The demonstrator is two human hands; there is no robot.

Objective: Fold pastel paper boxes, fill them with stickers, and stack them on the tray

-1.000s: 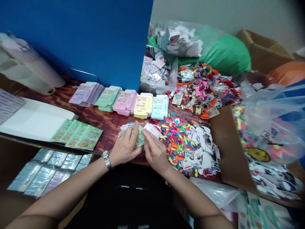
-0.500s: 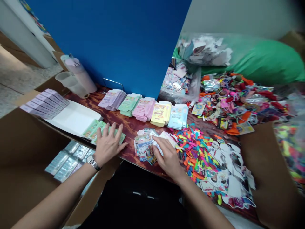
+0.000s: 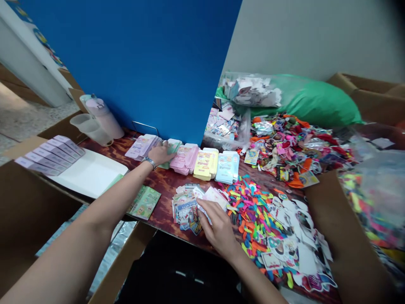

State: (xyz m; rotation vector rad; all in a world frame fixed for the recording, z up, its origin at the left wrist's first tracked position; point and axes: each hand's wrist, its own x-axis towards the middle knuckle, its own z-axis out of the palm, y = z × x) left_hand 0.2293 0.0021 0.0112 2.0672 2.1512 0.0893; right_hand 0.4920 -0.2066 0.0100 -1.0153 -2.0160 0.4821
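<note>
My left hand rests over the stack of flat green boxes, fingers spread, thumb toward the pink stack. My right hand is closed on a small white card whose face is mostly hidden. Below its fingers lies a pile of printed stickers, and a pale pink card is just behind the hand. A filled green box lies near the table's front edge, with more green partly covered by my left forearm.
Purple, yellow and blue box stacks stand in the row. Loose balloons and white cutouts spread rightward. Purple boxes stand on a white tray; bottle and cup are behind.
My left hand has left the green boxes at the front edge and moved forward to the flat green stack. My right hand stays by the stickers. The view has shifted slightly.
</note>
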